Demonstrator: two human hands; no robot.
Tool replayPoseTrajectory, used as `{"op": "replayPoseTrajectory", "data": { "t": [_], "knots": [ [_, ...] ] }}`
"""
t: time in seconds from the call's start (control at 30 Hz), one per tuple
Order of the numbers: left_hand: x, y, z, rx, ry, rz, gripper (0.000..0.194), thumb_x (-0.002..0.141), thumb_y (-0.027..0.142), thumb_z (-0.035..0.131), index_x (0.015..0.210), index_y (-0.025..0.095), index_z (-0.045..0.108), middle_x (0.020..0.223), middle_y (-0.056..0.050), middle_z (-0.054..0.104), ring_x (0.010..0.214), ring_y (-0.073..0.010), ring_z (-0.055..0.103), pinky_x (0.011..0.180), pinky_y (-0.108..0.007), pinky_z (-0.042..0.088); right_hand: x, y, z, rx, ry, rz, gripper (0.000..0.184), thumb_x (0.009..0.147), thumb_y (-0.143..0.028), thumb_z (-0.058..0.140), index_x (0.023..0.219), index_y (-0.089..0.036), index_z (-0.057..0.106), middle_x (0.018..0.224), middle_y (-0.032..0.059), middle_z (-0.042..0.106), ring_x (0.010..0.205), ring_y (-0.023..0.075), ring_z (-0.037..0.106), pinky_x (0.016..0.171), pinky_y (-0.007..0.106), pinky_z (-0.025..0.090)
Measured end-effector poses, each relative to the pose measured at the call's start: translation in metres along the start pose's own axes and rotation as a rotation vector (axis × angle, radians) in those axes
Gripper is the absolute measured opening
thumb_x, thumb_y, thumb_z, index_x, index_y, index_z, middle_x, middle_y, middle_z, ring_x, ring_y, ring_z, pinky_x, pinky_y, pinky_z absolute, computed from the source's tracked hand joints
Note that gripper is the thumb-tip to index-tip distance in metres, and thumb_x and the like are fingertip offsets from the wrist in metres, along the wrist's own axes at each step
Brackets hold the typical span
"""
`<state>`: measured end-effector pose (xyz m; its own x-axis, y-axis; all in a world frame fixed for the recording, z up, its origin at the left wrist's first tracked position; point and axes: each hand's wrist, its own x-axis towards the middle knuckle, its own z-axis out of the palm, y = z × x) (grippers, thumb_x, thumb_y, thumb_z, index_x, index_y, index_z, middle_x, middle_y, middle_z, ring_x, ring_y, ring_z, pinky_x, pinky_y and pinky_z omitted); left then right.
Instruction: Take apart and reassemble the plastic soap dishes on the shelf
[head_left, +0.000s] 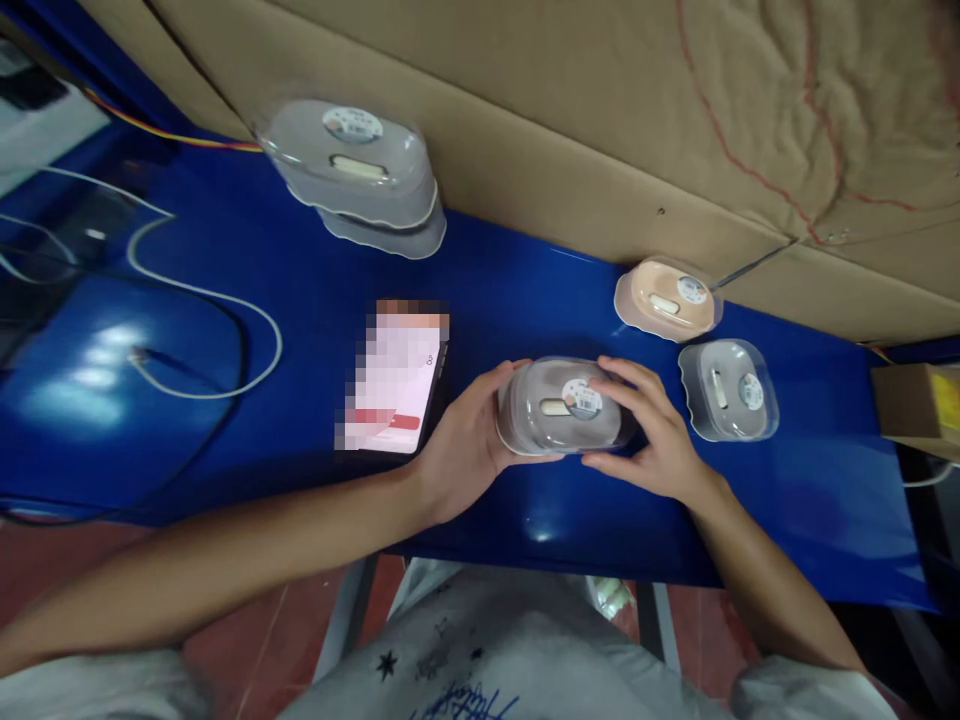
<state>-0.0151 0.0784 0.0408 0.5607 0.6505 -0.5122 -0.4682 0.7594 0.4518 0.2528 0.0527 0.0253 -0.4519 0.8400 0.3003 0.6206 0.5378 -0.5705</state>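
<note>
Between my two hands is a small grey oval plastic box (536,425), with a see-through lid, a cream handle strip and a round barcode sticker on top. My left hand (469,450) wraps round its left end, the fingers partly hidden behind and beneath it. At the other end my right hand (667,445) curls over, fingers along the far side and sticker, thumb on the near side. Whether the box touches the table cannot be told. To the right of my right hand stand a similar grey box (735,395) and a peach one (667,298).
A stack of larger grey lidded boxes (360,185) stands at the back left of the blue table (517,275). Left of my hands lies a lit phone (394,385). A white cable (225,295) loops across the left side. Brown cardboard (525,110) lines the back.
</note>
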Motion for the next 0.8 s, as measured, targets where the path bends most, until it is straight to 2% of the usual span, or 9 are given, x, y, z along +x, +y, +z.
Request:
{"op": "replayPoseTrajectory", "data": {
  "t": [0.07, 0.17, 0.27, 0.37, 0.5, 0.57, 0.7, 0.8],
  "knots": [
    [-0.001, 0.0, 0.0, 0.0, -0.003, -0.001, 0.046, 0.107, 0.051, 0.058, 0.142, 0.022, 0.063, 0.146, -0.014, 0.066, 0.13, -0.0367, 0.066, 0.095, -0.051, 0.064, 0.0, -0.004, 0.002, -0.029, -0.016, -0.044, 0.082, 0.091, -0.052, 0.084, 0.162, -0.033, 0.047, 0.16, 0.0154, 0.054, 0.149, 0.0396, 0.054, 0.12, 0.064, 0.05],
    [-0.003, -0.001, 0.0, 0.035, 0.01, 0.03, 0.046, 0.102, 0.052, 0.069, 0.14, 0.026, 0.062, 0.144, -0.011, 0.067, 0.128, -0.0337, 0.067, 0.092, -0.043, 0.062, 0.0, -0.005, 0.005, -0.056, -0.016, -0.083, 0.086, 0.091, -0.05, 0.085, 0.165, -0.035, 0.042, 0.159, 0.0147, 0.055, 0.149, 0.0401, 0.054, 0.119, 0.065, 0.051],
    [-0.005, -0.002, 0.001, 0.119, 0.031, 0.043, 0.058, 0.095, 0.05, 0.081, 0.144, 0.029, 0.059, 0.144, -0.008, 0.066, 0.125, -0.0298, 0.067, 0.091, -0.037, 0.058, 0.0, -0.003, 0.005, -0.119, 0.004, -0.121, 0.093, 0.088, -0.05, 0.088, 0.167, -0.038, 0.038, 0.157, 0.0134, 0.056, 0.147, 0.0414, 0.055, 0.117, 0.068, 0.052],
    [-0.005, -0.002, 0.002, 0.223, 0.017, 0.089, 0.067, 0.091, 0.049, 0.085, 0.148, 0.031, 0.055, 0.144, -0.008, 0.064, 0.128, -0.0297, 0.065, 0.101, -0.042, 0.056, -0.002, -0.001, 0.003, -0.163, 0.032, -0.158, 0.098, 0.086, -0.05, 0.09, 0.167, -0.04, 0.037, 0.156, 0.0126, 0.056, 0.145, 0.0419, 0.056, 0.115, 0.068, 0.054],
    [-0.004, -0.003, 0.0, 0.414, -0.121, 0.256, 0.086, 0.081, 0.034, 0.095, 0.152, 0.032, 0.048, 0.151, -0.009, 0.061, 0.137, -0.0314, 0.061, 0.118, -0.048, 0.049, -0.005, 0.003, 0.003, -0.195, 0.083, -0.2, 0.096, 0.087, -0.043, 0.09, 0.167, -0.042, 0.037, 0.158, 0.01, 0.052, 0.145, 0.0412, 0.055, 0.115, 0.068, 0.055],
    [-0.005, -0.004, -0.001, 0.485, -0.184, 0.299, 0.091, 0.08, 0.029, 0.095, 0.155, 0.034, 0.044, 0.156, -0.008, 0.057, 0.136, -0.0307, 0.062, 0.118, -0.047, 0.051, -0.007, 0.004, 0.004, -0.239, 0.112, -0.233, 0.091, 0.087, -0.038, 0.09, 0.164, -0.043, 0.042, 0.159, 0.0081, 0.05, 0.145, 0.0406, 0.054, 0.115, 0.067, 0.055],
    [-0.008, -0.007, -0.002, 0.505, -0.223, 0.311, 0.085, 0.087, 0.029, 0.089, 0.157, 0.036, 0.041, 0.153, -0.007, 0.058, 0.13, -0.027, 0.065, 0.114, -0.044, 0.055, -0.01, 0.005, 0.008, -0.317, 0.166, -0.263, 0.078, 0.088, -0.032, 0.088, 0.156, -0.046, 0.052, 0.16, 0.004, 0.047, 0.145, 0.0383, 0.053, 0.116, 0.064, 0.055],
    [-0.008, -0.007, -0.003, 0.482, -0.225, 0.331, 0.08, 0.088, 0.028, 0.088, 0.155, 0.035, 0.043, 0.152, -0.007, 0.059, 0.131, -0.0262, 0.064, 0.116, -0.044, 0.053, -0.009, 0.004, 0.011, -0.29, 0.171, -0.26, 0.081, 0.089, -0.033, 0.088, 0.158, -0.046, 0.049, 0.161, 0.0044, 0.046, 0.146, 0.0386, 0.052, 0.117, 0.065, 0.055]
  ]
}}
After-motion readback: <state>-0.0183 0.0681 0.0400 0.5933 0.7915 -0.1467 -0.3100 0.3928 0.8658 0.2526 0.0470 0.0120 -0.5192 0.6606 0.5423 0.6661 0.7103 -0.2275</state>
